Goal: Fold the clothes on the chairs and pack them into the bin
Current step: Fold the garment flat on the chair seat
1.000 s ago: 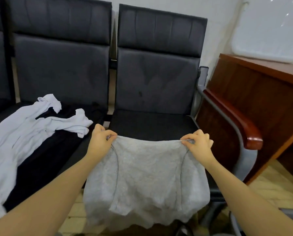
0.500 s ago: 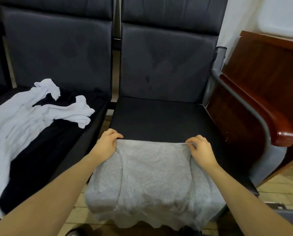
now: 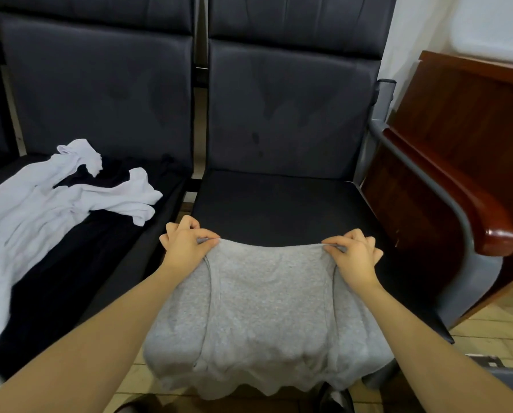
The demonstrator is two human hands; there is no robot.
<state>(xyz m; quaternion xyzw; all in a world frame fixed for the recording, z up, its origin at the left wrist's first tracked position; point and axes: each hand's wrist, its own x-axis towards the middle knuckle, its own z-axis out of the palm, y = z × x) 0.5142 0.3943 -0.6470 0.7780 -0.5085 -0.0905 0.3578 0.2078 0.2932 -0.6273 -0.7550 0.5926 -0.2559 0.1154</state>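
Fingers of left hand (image 3: 186,244) and right hand (image 3: 353,257) each pinching grey garment (image 3: 267,308) on chair seat (image 3: 279,204).

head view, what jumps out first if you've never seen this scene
Two bare hands, the left hand and right hand, pinch the far edge of a grey garment spread over the front of the right-hand chair seat. On the seat to the left, a white garment lies crumpled over dark cloth.

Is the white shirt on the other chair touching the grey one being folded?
Apart. The head view shows the white shirt lying on the left chair, with bare dark seat between it and the grey shirt.
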